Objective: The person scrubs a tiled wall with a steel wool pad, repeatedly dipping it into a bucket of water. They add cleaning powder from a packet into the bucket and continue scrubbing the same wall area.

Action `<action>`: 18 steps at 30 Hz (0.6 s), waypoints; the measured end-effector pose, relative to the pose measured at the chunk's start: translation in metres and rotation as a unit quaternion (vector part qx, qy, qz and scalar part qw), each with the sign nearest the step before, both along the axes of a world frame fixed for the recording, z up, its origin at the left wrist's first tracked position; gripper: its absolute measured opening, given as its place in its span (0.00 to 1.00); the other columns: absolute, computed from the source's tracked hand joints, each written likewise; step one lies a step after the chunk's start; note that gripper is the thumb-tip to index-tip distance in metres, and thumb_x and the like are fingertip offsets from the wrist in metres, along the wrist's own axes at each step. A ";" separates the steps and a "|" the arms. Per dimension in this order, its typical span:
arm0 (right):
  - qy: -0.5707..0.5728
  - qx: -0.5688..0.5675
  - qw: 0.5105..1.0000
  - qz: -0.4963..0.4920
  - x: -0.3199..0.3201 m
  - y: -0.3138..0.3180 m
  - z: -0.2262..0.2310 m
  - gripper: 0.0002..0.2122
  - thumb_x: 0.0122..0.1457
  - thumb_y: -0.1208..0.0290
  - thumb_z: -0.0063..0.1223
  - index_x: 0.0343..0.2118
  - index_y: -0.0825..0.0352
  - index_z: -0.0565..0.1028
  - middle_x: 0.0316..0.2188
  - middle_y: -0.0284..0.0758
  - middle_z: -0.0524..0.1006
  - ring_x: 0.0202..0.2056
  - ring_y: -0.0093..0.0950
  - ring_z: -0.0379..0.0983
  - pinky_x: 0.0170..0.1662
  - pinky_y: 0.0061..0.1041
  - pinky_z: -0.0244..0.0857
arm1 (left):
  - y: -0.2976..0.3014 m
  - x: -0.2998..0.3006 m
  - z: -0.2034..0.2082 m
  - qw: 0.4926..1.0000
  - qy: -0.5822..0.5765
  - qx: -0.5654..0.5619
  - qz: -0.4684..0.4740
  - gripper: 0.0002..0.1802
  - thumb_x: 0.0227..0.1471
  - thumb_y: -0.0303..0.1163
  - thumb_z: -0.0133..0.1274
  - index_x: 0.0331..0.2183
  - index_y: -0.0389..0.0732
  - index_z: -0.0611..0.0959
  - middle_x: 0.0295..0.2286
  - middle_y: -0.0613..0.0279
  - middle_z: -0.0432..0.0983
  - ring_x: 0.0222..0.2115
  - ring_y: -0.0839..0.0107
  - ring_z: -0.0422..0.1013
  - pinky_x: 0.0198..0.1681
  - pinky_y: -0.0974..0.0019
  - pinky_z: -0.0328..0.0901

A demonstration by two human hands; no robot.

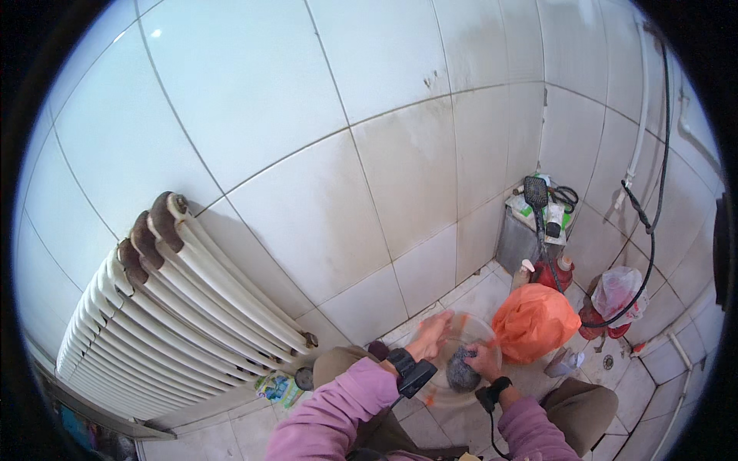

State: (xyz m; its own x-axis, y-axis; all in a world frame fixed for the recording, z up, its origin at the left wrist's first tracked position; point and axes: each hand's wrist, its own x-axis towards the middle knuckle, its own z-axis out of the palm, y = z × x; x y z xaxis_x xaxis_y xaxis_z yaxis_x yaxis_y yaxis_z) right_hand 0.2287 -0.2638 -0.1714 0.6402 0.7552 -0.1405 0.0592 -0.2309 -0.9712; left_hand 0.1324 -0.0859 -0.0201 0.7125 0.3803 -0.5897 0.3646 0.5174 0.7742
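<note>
Between my knees stands a round translucent basin [461, 330] with orange-red patches showing in it. My right hand [484, 362] is closed on a dark grey, speckled, fuzzy-looking bundle [463, 373] inside the basin; its exact kind I cannot make out. At the basin's left rim is my left hand [430, 338], fingers stretched toward the far side and somewhat blurred, with nothing seen in it. Both wrists carry dark strapped devices. Just right of the basin sits a full orange plastic bag [536, 323].
A white ribbed radiator [177, 315] lines the tiled wall at left. In the far right corner, a box [520, 244] holds a black shower head [536, 192] and scissors [566, 197]. A dark hose [653, 265] hangs at right, near a floor drain [608, 362].
</note>
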 end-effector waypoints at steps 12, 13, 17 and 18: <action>-0.142 -0.120 0.982 0.013 -0.017 -0.013 0.040 0.21 0.46 0.78 0.56 0.47 0.72 0.71 0.43 0.43 0.75 0.46 0.37 0.71 0.51 0.31 0.64 | 0.001 -0.010 -0.012 0.977 -0.182 0.103 -0.025 0.12 0.55 0.42 0.50 0.24 0.48 0.73 0.22 0.74 0.63 0.24 0.80 0.61 0.27 0.72 0.57; -0.184 -0.134 0.973 0.038 -0.016 -0.011 0.045 0.22 0.46 0.78 0.56 0.48 0.72 0.71 0.44 0.43 0.75 0.47 0.37 0.71 0.51 0.32 0.64 | -0.001 -0.010 -0.011 0.975 -0.194 0.109 -0.014 0.11 0.55 0.41 0.50 0.25 0.48 0.73 0.23 0.74 0.64 0.25 0.80 0.62 0.27 0.72 0.57; -0.135 -0.085 0.987 -0.011 -0.013 0.001 0.076 0.21 0.46 0.79 0.56 0.47 0.72 0.72 0.41 0.38 0.76 0.45 0.30 0.72 0.49 0.27 0.65 | -0.008 0.000 -0.014 0.971 -0.217 0.057 0.079 0.12 0.54 0.41 0.53 0.34 0.43 0.77 0.28 0.70 0.70 0.29 0.78 0.65 0.30 0.71 0.61; -0.109 -0.092 0.990 -0.019 -0.010 0.008 0.087 0.21 0.48 0.78 0.56 0.48 0.72 0.71 0.42 0.39 0.76 0.46 0.31 0.71 0.49 0.27 0.65 | -0.007 0.005 -0.018 0.972 -0.203 0.081 0.082 0.15 0.54 0.41 0.53 0.38 0.41 0.77 0.31 0.68 0.71 0.30 0.76 0.66 0.32 0.71 0.62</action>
State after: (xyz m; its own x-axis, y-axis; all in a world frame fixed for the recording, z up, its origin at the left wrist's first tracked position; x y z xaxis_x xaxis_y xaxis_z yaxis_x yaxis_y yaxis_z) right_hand 0.2188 -0.2559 -0.0840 0.6973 0.7051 -0.1287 0.2505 -0.4079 -0.8780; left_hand 0.1372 -0.0930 -0.0377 0.7962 0.5727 -0.1949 -0.0653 0.4016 0.9135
